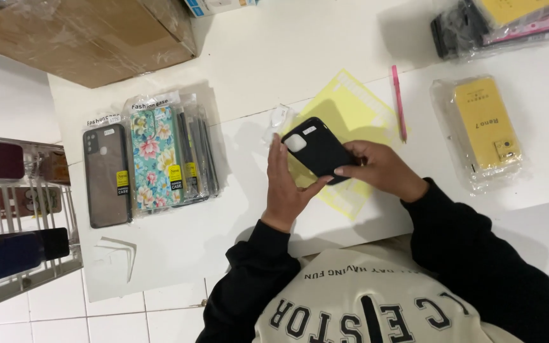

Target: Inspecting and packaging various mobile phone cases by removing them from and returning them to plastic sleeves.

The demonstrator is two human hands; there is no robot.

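Currently in hand: one black case, matte, with a pale square at its camera corner, held over a yellow sheet on the white board.

Left hand: fingers straight and raised along the case's left edge, thumb reaching under the lower edge; more a brace than a full grasp. Right hand: closed on the case's right end, thumb across the back, fingers wrapped beneath.

Step, as judged: the case is being turned or checked between both hands, clear of the board. A next move would call for a firm pinch by the right hand while the left frees itself, since a crumpled clear wrapper lies just beyond the case.

Nearby stock:
- floral case, bagged, topmost of a fanned pile;
- grey case, bagged, just left of it;
- yellow case, bagged, well to the right;
- pink pen, beside the sheet;
- wire rack with dark cases, at the left edge;
- cardboard box, top left.

Hidden or unclear: the case's inner face; the right hand's fingertips; how far the sheet runs under the hands. A bagged heap at top right is cut off by the frame. Small folded paper near the board's lower left, kind not determinable.
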